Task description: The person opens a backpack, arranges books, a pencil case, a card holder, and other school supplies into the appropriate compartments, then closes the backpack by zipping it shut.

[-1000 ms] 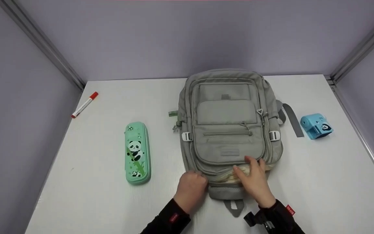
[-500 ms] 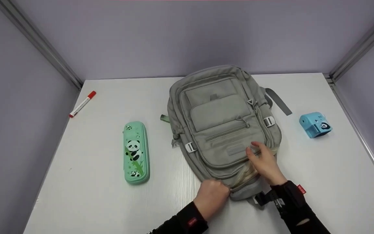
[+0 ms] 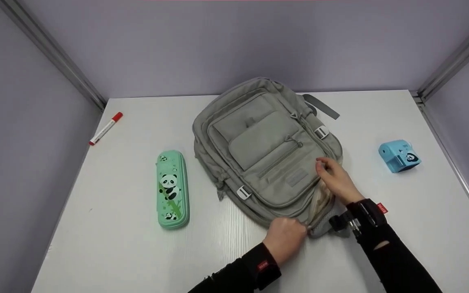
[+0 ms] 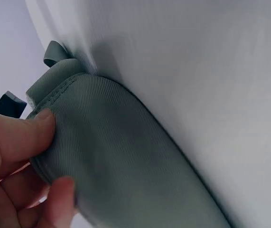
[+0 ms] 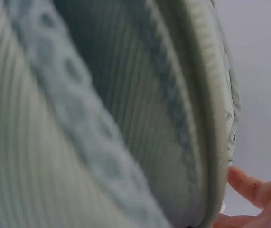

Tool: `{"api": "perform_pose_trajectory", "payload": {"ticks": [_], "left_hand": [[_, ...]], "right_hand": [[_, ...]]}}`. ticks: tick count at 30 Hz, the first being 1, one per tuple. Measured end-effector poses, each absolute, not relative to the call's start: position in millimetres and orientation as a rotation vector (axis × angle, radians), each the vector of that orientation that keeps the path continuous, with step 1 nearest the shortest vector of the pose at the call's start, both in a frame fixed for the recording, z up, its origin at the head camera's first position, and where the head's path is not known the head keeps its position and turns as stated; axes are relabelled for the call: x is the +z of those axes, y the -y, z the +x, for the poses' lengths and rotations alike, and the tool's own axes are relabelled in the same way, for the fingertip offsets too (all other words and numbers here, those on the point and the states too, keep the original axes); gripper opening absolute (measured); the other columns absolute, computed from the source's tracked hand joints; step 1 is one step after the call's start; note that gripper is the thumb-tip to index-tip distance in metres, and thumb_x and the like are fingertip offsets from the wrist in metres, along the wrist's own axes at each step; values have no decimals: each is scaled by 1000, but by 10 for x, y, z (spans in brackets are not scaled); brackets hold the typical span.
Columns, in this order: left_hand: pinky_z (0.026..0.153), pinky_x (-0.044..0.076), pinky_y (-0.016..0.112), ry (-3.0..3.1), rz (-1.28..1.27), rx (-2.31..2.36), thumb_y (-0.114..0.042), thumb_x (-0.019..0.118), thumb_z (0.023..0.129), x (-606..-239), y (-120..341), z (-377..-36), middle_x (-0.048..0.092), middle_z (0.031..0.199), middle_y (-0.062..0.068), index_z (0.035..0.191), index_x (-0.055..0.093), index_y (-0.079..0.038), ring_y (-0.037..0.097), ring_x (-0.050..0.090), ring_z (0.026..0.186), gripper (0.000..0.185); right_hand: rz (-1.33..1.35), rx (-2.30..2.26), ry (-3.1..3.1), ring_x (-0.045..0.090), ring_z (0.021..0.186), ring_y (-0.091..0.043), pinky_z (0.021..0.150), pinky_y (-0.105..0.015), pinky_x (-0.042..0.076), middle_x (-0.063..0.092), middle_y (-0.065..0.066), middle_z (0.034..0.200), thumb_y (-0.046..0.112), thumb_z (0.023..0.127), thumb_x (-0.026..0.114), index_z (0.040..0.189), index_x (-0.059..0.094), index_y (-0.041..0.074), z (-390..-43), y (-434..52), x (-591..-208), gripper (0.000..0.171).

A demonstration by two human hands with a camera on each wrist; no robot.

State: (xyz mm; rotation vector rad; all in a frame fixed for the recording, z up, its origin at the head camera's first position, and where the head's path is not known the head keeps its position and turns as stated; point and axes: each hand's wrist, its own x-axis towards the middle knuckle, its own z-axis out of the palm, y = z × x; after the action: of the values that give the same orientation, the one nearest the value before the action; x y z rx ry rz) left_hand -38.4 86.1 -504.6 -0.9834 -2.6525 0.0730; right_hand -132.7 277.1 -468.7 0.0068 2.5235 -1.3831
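Head view is showing a white tabletop (image 3: 381,228) carrying a grey backpack (image 3: 259,142), lying face up and turned at a slant, its top end toward the person. The backpack's main compartment is gaping near that end, a pale lining (image 3: 320,201) showing through the gap, so the opening looks partly made, with the rest of the zip line running up the side seemingly not yet parted. A mint panda pencil case (image 3: 172,189) is lying well apart to the left of the backpack, a blue sharpener (image 3: 399,156) is sitting well apart to its right, and a red-capped marker (image 3: 105,129) is lying near the far left corner; all three are outside the backpack. The left hand (image 3: 286,239) is gripping the backpack's near corner, thumb and fingers (image 4: 28,133) pinching a fold of ribbed grey fabric in the left wrist view. The right hand (image 3: 335,179) is resting on the backpack's right edge beside the gap, fingertips curled as if pinching something small there, likely a zip pull, though it is too small to tell
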Motion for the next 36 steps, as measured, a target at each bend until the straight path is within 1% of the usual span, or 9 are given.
{"api": "perform_pose_trajectory", "payload": {"ticks": [5, 8, 11, 14, 17, 20, 26, 32, 36], "left_hand": [[44, 46, 21, 2710, -1006, -190, -25, 73, 85, -4857, -597, -499, 66, 67, -12, 73, 70, -24, 5, 62, 56, 12], [51, 50, 21, 2609, -939, -357, -27, 74, 87, -4710, -286, -658, 70, 75, -8, 83, 73, -20, 7, 66, 63, 9], [61, 56, 25, 2544, -783, -438, -18, 75, 85, -4606, 66, -878, 72, 83, -1, 88, 74, -13, 14, 69, 70, 6], [78, 58, 35, 2641, -644, -448, -4, 74, 79, -4553, 386, -1124, 73, 101, 8, 99, 74, -10, 25, 70, 89, 21], [94, 54, 46, 2825, -565, -421, 4, 71, 78, -4571, 635, -1358, 66, 126, 16, 117, 71, -11, 36, 63, 113, 41], [103, 47, 55, 2966, -527, -385, 6, 66, 84, -4661, 805, -1543, 53, 144, 18, 131, 64, -17, 41, 53, 129, 52], [105, 43, 61, 3032, -513, -370, 2, 58, 92, -4804, 940, -1690, 52, 146, 18, 134, 63, -23, 40, 50, 134, 50], [100, 46, 61, 3042, -517, -376, -1, 56, 93, -4837, 952, -1709, 54, 145, 18, 132, 65, -25, 41, 51, 132, 47], [94, 51, 59, 3048, -514, -361, -5, 58, 95, -4831, 955, -1706, 56, 142, 19, 132, 65, -24, 40, 52, 130, 43]], "right_hand": [[-12, -1365, -2593, 34, 141, -47, 115, -58, 29, 38, -33, 149, 31, 106, 44, 144, 41, -7, -1274, -2787, -4669, 54], [-54, -1304, -2716, 29, 143, -51, 117, -61, 24, 38, -36, 147, 22, 104, 49, 138, 46, -10, -1171, -2701, -4612, 47], [-116, -1249, -2854, 25, 142, -57, 116, -66, 19, 35, -41, 146, 16, 100, 55, 131, 52, -10, -1053, -2501, -4530, 40], [-217, -1241, -2947, 27, 139, -59, 113, -70, 20, 37, -42, 144, 12, 95, 62, 124, 56, -8, -948, -2195, -4457, 36], [-342, -1200, -2969, 39, 133, -53, 110, -67, 31, 48, -35, 138, 14, 92, 67, 122, 58, -4, -842, -1799, -4424, 36], [-492, -1146, -2941, 51, 122, -42, 103, -57, 45, 58, -25, 126, 17, 91, 69, 122, 59, -2, -735, -1364, -4466, 38], [-733, -762, -3080, 60, 93, -32, 79, -42, 53, 64, -15, 100, 14, 86, 74, 110, 62, -2, -727, -685, -4786, 32], [-586, -275, -3346, 64, 75, -24, 54, -36, 54, 65, -8, 82, 10, 79, 74, 90, 67, 7, -915, -346, -5061, 12], [-558, 7, -3502, 62, 60, -17, 45, -31, 50, 63, -4, 72, 12, 79, 72, 77, 71, 13, -1021, -220, -5180, 3]]}}
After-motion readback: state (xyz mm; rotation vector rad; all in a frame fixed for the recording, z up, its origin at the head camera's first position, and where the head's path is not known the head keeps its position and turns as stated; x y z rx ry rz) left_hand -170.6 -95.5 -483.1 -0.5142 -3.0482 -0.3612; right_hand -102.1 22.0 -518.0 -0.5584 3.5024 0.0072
